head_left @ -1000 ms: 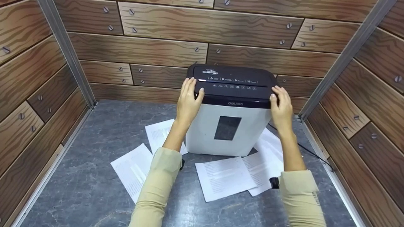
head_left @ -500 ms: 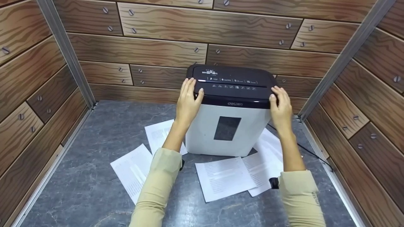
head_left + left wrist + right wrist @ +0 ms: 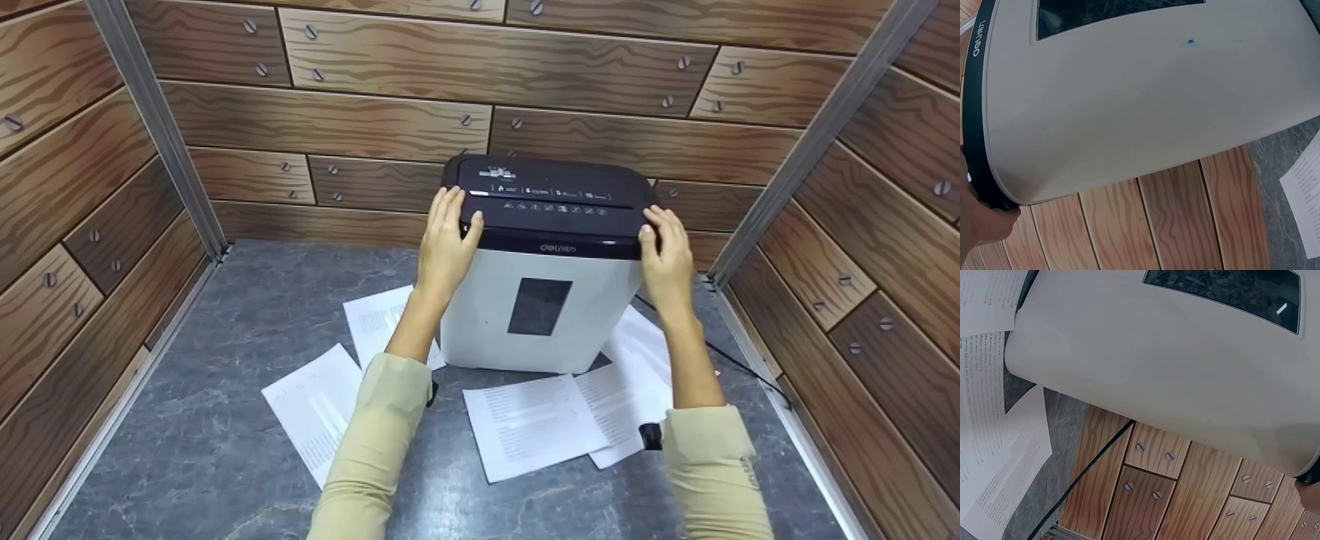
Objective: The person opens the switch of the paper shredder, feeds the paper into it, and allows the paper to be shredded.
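Observation:
A paper shredder (image 3: 480, 307) with a pale body and a black top (image 3: 570, 176) stands upright on the dark floor. My left hand (image 3: 442, 251) grips the left edge of the top, thumb in front and fingers over the corner. On the opposite edge, my right hand (image 3: 670, 262) holds it the same way. In the left wrist view, part of the left hand (image 3: 988, 222) shows at the black rim. Paper bits are visible behind the shredder's dark window (image 3: 1241, 295) in the right wrist view. The undersides of both grips are hidden.
Printed sheets lie around the base: one sheet (image 3: 319, 412) at left, another (image 3: 375, 319) behind it, a front sheet (image 3: 532, 427), and overlapping sheets (image 3: 645, 345) at right. A black cord (image 3: 742, 365) runs toward the right wall (image 3: 847, 322). Wood-patterned panels enclose three sides.

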`<state>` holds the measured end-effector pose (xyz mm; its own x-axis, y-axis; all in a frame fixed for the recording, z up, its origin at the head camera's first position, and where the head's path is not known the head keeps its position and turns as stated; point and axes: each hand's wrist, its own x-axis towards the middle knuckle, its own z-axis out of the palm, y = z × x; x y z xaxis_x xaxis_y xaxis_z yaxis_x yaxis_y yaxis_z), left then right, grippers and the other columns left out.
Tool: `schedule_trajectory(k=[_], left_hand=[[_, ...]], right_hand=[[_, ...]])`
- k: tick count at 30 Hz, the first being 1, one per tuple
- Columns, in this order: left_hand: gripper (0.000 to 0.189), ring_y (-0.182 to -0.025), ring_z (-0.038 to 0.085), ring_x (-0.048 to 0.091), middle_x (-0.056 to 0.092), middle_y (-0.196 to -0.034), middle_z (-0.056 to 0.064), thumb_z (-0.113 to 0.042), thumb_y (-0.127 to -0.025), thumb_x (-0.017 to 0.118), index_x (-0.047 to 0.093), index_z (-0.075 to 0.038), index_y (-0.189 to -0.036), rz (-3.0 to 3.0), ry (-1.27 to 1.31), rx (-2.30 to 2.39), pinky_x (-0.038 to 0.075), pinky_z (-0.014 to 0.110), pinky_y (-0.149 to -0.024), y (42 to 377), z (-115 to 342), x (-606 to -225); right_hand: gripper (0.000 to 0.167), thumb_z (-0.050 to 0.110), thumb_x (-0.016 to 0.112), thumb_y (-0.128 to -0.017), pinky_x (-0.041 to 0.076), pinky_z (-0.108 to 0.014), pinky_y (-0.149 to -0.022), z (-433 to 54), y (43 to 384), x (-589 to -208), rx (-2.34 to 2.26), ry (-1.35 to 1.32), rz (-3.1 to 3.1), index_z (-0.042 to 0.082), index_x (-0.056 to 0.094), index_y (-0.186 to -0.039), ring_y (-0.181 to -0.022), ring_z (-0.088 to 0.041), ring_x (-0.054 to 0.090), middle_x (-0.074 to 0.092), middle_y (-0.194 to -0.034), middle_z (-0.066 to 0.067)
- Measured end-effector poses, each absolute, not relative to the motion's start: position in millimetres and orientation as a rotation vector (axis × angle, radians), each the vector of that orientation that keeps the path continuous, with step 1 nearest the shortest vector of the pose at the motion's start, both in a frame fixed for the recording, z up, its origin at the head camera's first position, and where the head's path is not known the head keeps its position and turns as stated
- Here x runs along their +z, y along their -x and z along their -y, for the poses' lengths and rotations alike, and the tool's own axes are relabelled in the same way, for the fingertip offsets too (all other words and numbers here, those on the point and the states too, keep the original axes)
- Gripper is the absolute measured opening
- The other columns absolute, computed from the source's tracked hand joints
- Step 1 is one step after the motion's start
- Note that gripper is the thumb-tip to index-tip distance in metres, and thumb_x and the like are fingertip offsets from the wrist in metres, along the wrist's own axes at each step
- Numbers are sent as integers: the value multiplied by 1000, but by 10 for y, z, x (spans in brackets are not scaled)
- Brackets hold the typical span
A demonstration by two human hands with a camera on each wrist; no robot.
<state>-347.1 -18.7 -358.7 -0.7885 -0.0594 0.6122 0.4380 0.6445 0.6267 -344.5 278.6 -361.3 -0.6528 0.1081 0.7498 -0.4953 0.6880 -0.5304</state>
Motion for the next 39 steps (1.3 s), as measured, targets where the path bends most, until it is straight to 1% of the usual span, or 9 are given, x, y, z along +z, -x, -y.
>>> schedule_trajectory(k=[10, 15, 18, 21, 24, 30, 34, 36, 39], left_hand=[[49, -134, 21, 21, 40, -139, 12, -30, -96, 46, 45, 3, -131, 2233, 319, -1123, 13, 22, -108, 3470, 189, -3613], [52, -134, 19, 21, 34, -142, 12, -30, -95, 49, 39, 0, -136, 2025, 375, -1250, 18, 26, -107, 3390, 185, -3834], [54, -132, 20, 26, 33, -143, 14, -23, -94, 54, 34, 0, -139, 1897, 361, -1316, 22, 28, -107, 3279, 177, -4054], [52, -126, 23, 36, 40, -135, 17, -12, -90, 60, 39, 4, -134, 1851, 294, -1355, 27, 30, -105, 3161, 155, -4311], [45, -117, 27, 45, 47, -124, 18, -3, -83, 64, 47, 6, -124, 1875, 189, -1373, 34, 30, -100, 3045, 130, -4608], [36, -99, 33, 53, 53, -106, 19, 3, -77, 68, 53, 7, -110, 1988, -30, -1479, 45, 41, -86, 2815, 121, -5147], [24, -84, 30, 57, 60, -91, 14, -5, -77, 69, 61, 3, -98, 2216, -46, -1488, 47, 42, -74, 2744, 113, -5555], [23, -73, 25, 57, 59, -80, 9, -18, -77, 71, 62, -1, -88, 2340, -23, -1361, 47, 37, -64, 2853, 90, -6017], [33, -65, 25, 57, 59, -71, 9, -31, -73, 76, 60, -3, -78, 2558, -52, -1226, 46, 37, -56, 3079, 47, -6712]], right_hand=[[32, 13, 47, -94, 20, -29, -107, -2789, 3437, -3622, 976, -310, 2099, -5, 57, -119, -128, -29, 33, 50, -128, -17], [38, 14, 50, -95, 17, -27, -107, -2815, 3291, -3756, 1103, -301, 2069, 1, 48, -131, -132, -18, 24, 38, -141, -10], [48, 5, 54, -91, 21, -29, -106, -2804, 3171, -3912, 1205, -277, 1993, 1, 40, -136, -131, -18, 27, 32, -145, -9], [55, -4, 57, -86, 34, -31, -101, -2758, 3069, -4117, 1293, -186, 1946, -2, 37, -137, -125, -25, 37, 35, -142, -13], [54, -7, 58, -83, 44, -35, -90, -2703, 2983, -4403, 1353, -91, 1979, -6, 37, -133, -111, -31, 49, 46, -131, -20], [44, -1, 57, -84, 44, -50, -84, -2679, 2848, -5128, 1299, 8, 2397, -9, 41, -124, -97, -41, 54, 52, -112, -30], [39, 5, 60, -83, 43, -53, -82, -2696, 2773, -5499, 1101, 6, 2734, -13, 48, -115, -96, -43, 53, 55, -104, -30], [37, 9, 62, -81, 44, -53, -78, -2697, 2737, -5618, 953, 2, 2869, -14, 52, -109, -91, -44, 54, 56, -96, -29], [38, 16, 68, -78, 46, -53, -72, -2680, 2692, -5728, 778, 10, 2997, -14, 58, -98, -86, -44, 54, 54, -90, -26]])
